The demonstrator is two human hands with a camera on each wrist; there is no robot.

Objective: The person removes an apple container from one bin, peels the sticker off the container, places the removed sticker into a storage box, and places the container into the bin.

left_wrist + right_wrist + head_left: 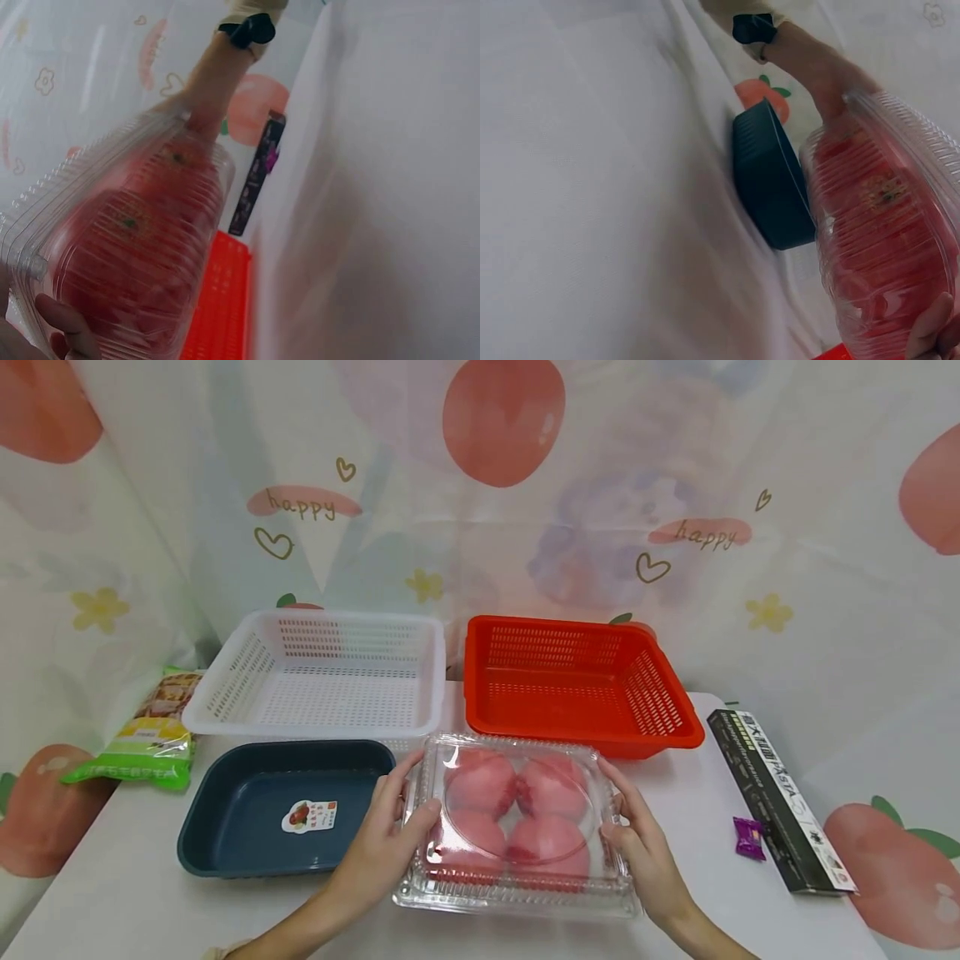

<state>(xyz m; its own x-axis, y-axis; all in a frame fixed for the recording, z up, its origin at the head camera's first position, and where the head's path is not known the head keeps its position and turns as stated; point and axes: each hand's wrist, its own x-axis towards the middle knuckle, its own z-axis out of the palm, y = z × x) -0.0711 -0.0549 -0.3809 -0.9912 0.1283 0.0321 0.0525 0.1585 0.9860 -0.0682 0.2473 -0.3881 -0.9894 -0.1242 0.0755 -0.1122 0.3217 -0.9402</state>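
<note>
The clear plastic clamshell box of red tomatoes (pixel 516 822) sits on the white bench (pixel 135 893) between left hand (pixel 386 843) and right hand (pixel 645 847), fingers (pixel 408 781) curled round its sides (wrist views alone show its ribbed underside)

Readable writing in the scene

The word "happy" stands twice in brown script on the pale fruit-printed backdrop cloth (pixel 480 543), each over a pink smear. The long black cardboard box (pixel 780 802) at the right carries white lettering that seems to end in "ASTA". The small sticker (pixel 309 816) inside the dark blue plastic tray (pixel 225 810) is too small to read.
</note>
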